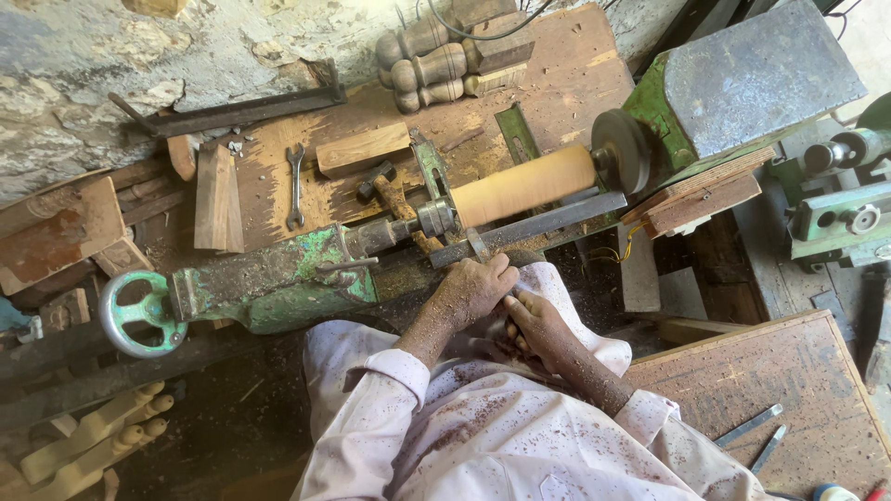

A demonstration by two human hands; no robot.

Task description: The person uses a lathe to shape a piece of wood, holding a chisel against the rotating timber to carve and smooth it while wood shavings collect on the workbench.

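Note:
A pale wooden cylinder [524,186] is mounted lengthwise on a green wood lathe [278,278], between the tailstock [432,218] and a dark round faceplate [620,150]. A long metal tool rest [538,225] runs along its near side. My left hand [473,289], dusted with sawdust, lies with curled fingers against the near edge of the tool rest. My right hand [531,317] sits just behind and under it, over my lap. Whatever the hands hold is hidden between them.
A green handwheel [139,314] ends the lathe on the left. A spanner [295,186], a hammer [385,186], wood blocks [364,148] and turned legs [427,65] lie on the far board. Two metal chisels [756,436] rest on a board at right. Pale turned spindles [93,441] lie at lower left.

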